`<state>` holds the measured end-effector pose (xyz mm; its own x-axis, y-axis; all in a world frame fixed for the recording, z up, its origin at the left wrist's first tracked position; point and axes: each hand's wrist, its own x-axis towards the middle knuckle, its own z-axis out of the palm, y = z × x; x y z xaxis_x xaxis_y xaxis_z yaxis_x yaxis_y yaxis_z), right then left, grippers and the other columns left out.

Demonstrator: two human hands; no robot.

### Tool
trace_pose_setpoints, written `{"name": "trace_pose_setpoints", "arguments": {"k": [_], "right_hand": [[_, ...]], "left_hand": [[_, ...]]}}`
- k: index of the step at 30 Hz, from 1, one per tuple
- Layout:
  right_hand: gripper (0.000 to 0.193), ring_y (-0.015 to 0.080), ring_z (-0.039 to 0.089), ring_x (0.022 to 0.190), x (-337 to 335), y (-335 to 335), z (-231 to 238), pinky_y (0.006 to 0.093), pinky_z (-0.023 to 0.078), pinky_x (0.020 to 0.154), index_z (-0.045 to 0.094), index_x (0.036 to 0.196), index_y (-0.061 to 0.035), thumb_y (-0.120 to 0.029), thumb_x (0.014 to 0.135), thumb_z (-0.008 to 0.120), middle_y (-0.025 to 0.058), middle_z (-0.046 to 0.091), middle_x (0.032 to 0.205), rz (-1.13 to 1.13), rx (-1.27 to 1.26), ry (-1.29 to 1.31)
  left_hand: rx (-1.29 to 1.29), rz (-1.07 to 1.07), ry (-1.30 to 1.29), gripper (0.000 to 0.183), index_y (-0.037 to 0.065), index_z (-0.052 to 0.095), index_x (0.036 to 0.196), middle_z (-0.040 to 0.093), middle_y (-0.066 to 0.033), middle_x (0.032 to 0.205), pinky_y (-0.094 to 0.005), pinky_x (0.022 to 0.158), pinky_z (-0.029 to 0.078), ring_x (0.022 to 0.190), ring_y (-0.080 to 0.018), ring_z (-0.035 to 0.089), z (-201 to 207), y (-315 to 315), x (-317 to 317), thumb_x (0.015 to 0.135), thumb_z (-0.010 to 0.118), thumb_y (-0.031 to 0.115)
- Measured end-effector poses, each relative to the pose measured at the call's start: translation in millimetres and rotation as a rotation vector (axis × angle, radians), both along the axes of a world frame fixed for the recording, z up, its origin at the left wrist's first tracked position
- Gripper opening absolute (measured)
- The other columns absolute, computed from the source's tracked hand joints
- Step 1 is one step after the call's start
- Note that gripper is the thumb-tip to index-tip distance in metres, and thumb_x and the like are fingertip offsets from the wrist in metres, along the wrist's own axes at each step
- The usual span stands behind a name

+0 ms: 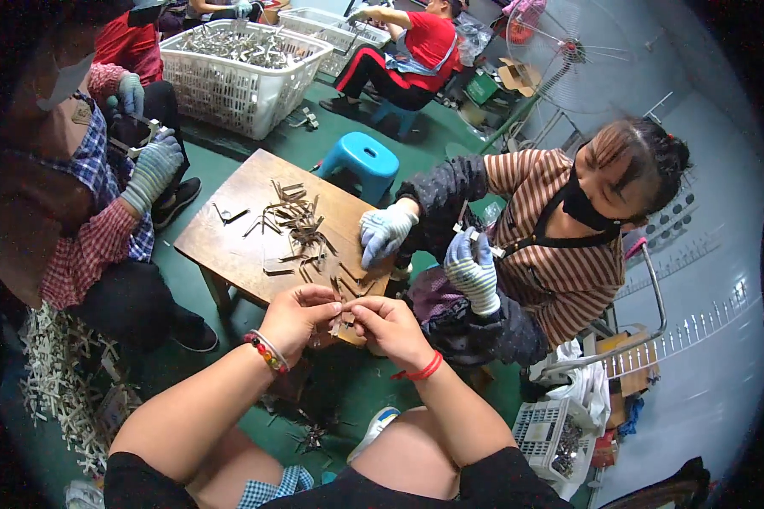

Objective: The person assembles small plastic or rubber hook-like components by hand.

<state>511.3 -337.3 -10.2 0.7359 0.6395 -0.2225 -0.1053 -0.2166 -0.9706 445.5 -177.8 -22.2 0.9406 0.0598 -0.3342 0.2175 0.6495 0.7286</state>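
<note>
Holding: left hand (295, 316) and right hand (388, 327) meet just over the near edge of the wooden table (229, 237), both pinching one small metal piece (339, 324) between fingertips.
Grip left: narrow pinch, thumb and fingers closed on the metal piece from its left side.
Grip right: narrow pinch, fingers closed on the same piece from its right side.
Piece look: thin, short, dull grey-brown strip; shape hard to make out, mostly covered by the fingers.
Wrists: beaded bracelet (266, 350) on left wrist, red band (422, 370) on right.
Table load: loose pile of metal strips (301, 225) spread across the middle of the table; a few single ones lie near the far-left side.
Co-worker right: person in striped top, gloved hand (384, 234) resting on table edge, other gloved hand (474, 271) raised holding something small, not readable.
Co-worker left: person in plaid sleeves, gloved hands (151, 170) on a metal part, detail blurred.
Hidden: own legs cut off at lower edge; floor under the hands is dark, small scattered parts there unclear.
Room: green floor, blue stool (363, 161) behind the table, white basket (239, 68) filled with metal parts further back, heap of pale strips (55, 382) on floor at left, standing fan (569, 55) at rear.
</note>
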Motion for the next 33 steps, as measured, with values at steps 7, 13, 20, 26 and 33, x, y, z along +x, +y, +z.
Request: {"name": "trace_pose_setpoints", "arguments": {"k": [7, 13, 20, 26, 33], "right_hand": [[0.010, 0.0062, 0.049, 0.055, -8, -1, 5, 0.0182, 0.035, 0.046, 0.048, 0.087, -0.0029, -0.011, 0.084, 0.055, 0.0002, 0.054, 0.066, -0.054, 0.085, 0.001], [0.010, 0.0055, 0.052, 0.060, -2, -6, -7, 0.0180, 0.040, 0.053, 0.057, 0.085, 0.0002, -0.009, 0.081, 0.059, 0.0015, 0.058, 0.069, -0.057, -0.007, -0.012], [0.019, 0.0064, 0.047, 0.059, -3, 3, 4, 0.0185, 0.039, 0.055, 0.058, 0.099, 0.0010, -0.008, 0.087, 0.048, 0.0025, 0.057, 0.076, 0.043, 0.128, 0.218], [0.010, 0.0072, 0.049, 0.052, -4, -4, 4, 0.0178, 0.036, 0.046, 0.058, 0.089, -0.0001, -0.002, 0.079, 0.056, 0.0042, 0.060, 0.072, -0.115, 0.207, 0.131], [0.006, 0.0062, 0.048, 0.054, -12, 3, 5, 0.0183, 0.037, 0.048, 0.059, 0.080, 0.0003, -0.002, 0.076, 0.061, 0.0036, 0.060, 0.069, -0.125, 0.211, 0.111]], "left_hand": [[0.072, -0.008, 0.031, 0.012, 0.003, 0.060, 0.086, 0.061, -0.0031, 0.073, -0.0231, 0.053, 0.044, 0.061, -0.0106, 0.055, -7, 4, -1, 0.075, 0.064, 0.004], [0.085, -0.023, 0.022, 0.015, 0.001, 0.060, 0.089, 0.061, -0.0050, 0.079, -0.0252, 0.062, 0.047, 0.068, -0.0127, 0.057, -5, 4, -2, 0.075, 0.064, 0.003], [0.307, -0.065, -0.053, 0.021, 0.002, 0.060, 0.094, 0.059, -0.0022, 0.078, -0.0223, 0.058, 0.042, 0.067, -0.0089, 0.053, -7, 11, -2, 0.077, 0.064, 0.013], [0.237, -0.039, -0.047, 0.022, 0.002, 0.059, 0.096, 0.062, -0.0039, 0.081, -0.0211, 0.053, 0.043, 0.064, -0.0083, 0.055, 2, 0, -2, 0.075, 0.063, 0.007], [0.297, -0.034, -0.048, 0.021, 0.001, 0.060, 0.095, 0.061, -0.0039, 0.077, -0.0220, 0.051, 0.043, 0.060, -0.0085, 0.054, -3, -7, -7, 0.076, 0.064, 0.010]]}}
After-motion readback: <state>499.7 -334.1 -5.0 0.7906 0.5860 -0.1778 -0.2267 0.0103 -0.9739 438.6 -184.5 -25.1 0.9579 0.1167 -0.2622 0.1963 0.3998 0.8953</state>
